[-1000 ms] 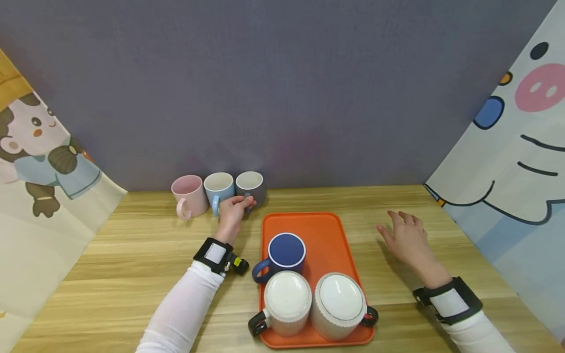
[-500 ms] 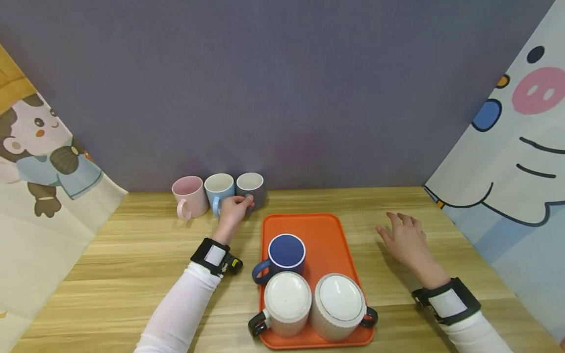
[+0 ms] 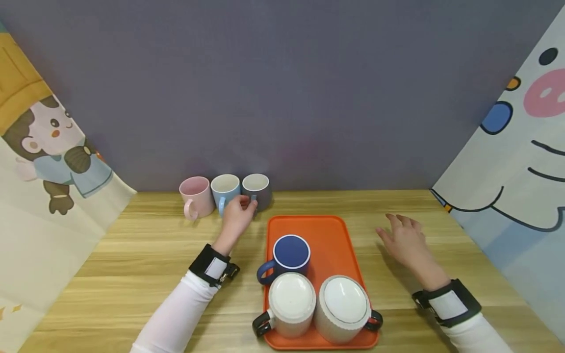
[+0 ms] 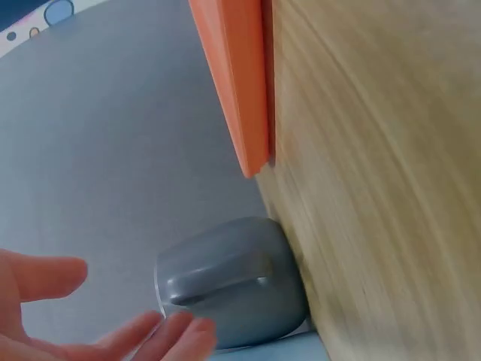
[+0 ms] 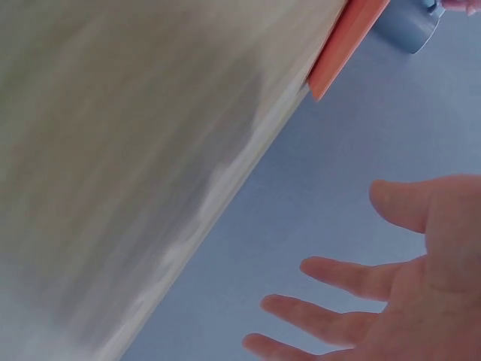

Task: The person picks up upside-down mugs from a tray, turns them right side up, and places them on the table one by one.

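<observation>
My left hand is beside the handle of a grey mug, the right one of three upright mugs along the back wall. In the left wrist view its thumb and fingers are spread apart, the fingertips right at the grey mug's handle. A light blue mug stands left of the grey one, partly behind my hand, and a pink mug is at the row's left end. My right hand hovers over the table right of the tray, fingers spread, holding nothing.
An orange tray lies mid-table. On it are a navy mug and two ribbed pale mugs with black handles, upside down: one left, one right. A grey wall closes the back, and cartoon cloths hang at both sides.
My left thumb and fingers have come away from the grey mug's handle, and the hand has drawn back slightly. The view has shifted a little; my right hand stays in place.
</observation>
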Motion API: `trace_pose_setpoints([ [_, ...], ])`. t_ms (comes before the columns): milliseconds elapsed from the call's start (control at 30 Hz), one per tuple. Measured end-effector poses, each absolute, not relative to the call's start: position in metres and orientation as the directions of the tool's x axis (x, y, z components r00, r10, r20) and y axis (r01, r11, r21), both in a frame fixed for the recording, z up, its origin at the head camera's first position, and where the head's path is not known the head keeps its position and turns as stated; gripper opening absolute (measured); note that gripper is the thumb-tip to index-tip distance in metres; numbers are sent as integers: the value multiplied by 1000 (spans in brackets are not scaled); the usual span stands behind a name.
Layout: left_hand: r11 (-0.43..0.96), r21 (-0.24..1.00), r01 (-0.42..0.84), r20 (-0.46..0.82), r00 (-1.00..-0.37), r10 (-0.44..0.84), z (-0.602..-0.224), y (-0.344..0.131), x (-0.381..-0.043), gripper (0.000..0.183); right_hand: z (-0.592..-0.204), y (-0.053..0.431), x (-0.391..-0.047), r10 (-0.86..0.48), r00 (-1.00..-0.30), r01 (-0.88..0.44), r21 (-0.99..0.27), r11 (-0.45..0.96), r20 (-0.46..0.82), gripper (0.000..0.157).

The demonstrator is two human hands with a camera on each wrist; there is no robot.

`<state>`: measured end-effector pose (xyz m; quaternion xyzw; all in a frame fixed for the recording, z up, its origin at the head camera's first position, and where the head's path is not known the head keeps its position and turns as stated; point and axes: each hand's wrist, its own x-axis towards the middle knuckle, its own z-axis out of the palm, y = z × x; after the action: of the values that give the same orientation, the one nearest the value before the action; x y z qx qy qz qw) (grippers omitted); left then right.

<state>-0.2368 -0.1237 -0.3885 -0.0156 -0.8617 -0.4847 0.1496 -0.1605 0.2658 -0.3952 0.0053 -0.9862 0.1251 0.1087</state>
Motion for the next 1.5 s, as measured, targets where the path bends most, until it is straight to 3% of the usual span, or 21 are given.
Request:
trace_pose_setpoints([
  [200, 480, 830, 285, 351, -935, -52, -382, -128, -223, 29, -394, 257, -164, 1, -971, -65, -267, 962, 238, 55],
  [533, 463, 817, 344, 360, -931, 56, -377, -132, -201, 22, -398, 251, -169, -39, -962, -108, -246, 963, 270, 54],
  [1000, 497, 786, 367, 236, -922, 307, -376, -140, -175, 14, -399, 239, -171, -77, -950, -153, -235, 960, 304, 52],
  [1267, 528, 750, 398, 100, -857, 505, -373, -154, -170, 19, -395, 228, -172, -75, -955, -155, -267, 951, 288, 51],
  [1500, 520, 743, 422, 37, -801, 597, -370, -157, -165, 17, -395, 221, -173, -95, -954, -173, -263, 949, 286, 51],
])
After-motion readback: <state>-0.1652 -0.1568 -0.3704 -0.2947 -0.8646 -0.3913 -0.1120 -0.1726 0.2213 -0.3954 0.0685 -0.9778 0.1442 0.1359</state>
